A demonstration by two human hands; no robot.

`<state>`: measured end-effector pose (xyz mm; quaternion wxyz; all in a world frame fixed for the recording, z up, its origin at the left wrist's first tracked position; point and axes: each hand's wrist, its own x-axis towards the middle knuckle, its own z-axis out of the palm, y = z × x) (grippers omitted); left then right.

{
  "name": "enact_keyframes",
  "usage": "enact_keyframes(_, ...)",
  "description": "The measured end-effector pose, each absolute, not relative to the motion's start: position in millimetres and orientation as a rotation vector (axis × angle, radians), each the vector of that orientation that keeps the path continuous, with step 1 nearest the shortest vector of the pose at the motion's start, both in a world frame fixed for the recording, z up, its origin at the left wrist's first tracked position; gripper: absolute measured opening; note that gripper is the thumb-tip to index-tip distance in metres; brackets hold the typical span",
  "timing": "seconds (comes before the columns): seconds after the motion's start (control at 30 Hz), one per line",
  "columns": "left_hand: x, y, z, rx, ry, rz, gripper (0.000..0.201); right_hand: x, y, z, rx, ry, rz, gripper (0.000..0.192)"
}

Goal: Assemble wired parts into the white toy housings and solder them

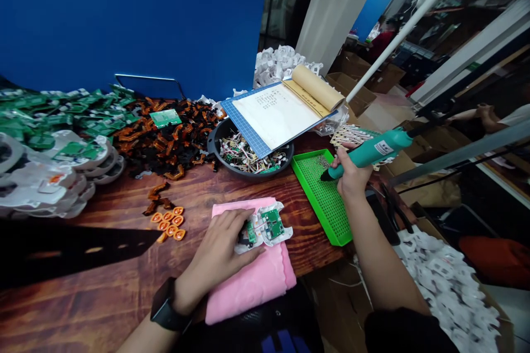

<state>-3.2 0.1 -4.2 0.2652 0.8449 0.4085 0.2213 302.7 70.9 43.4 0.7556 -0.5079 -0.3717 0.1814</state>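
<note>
Head view. The left hand [221, 245] lies flat, fingers spread, pressing a white plastic housing with a small green circuit board [265, 227] onto a folded pink cloth [256, 281] near the middle of the wooden bench [103, 298]. The right hand [351, 174] is closed around a teal electric screwdriver [368, 151], its dark tip lowered onto the far end of a perforated green screw tray [327, 198] to the right.

Risks, as judged: the soft cloth may let the housing slide under the palm; a screw lifted on the tip could drop among the holes or off the bench edge; the driver's cord could snag the ruled pad [273, 116] balanced over a black bowl of small wired parts [248, 160].

Textures: glossy varnished wood; fuzzy cloth; rigid gridded plastic tray; a far heap of orange-black flexible strips [165, 138]; loose orange tabs [169, 223]; green boards and white shells [49, 176] stacked left.
</note>
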Motion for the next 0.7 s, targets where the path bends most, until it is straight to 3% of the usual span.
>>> enact_keyframes(0.23, 0.6, -0.8, 1.1, 2.239, 1.079, 0.591, 0.05, 299.2, 60.2, 69.5, -1.035, -0.665, 0.391, 0.038)
enact_keyframes(0.4, 2.4, -2.2, 4.6, 2.182, 1.103, 0.597, 0.05, 254.3, 34.5, 91.5, -0.973, -0.659, 0.671, 0.038)
enact_keyframes(0.53, 2.1, -2.1, 3.1, 2.184, 1.101, 0.603, 0.051, 206.3, 22.6, 86.9, -0.961, -0.718, 0.873, 0.036)
enact_keyframes(0.7, 2.1, -2.2, 1.7, 2.175, 1.093, 0.61, 0.052, 185.1, 23.7, 71.2, -0.998, -0.766, 0.907, 0.033)
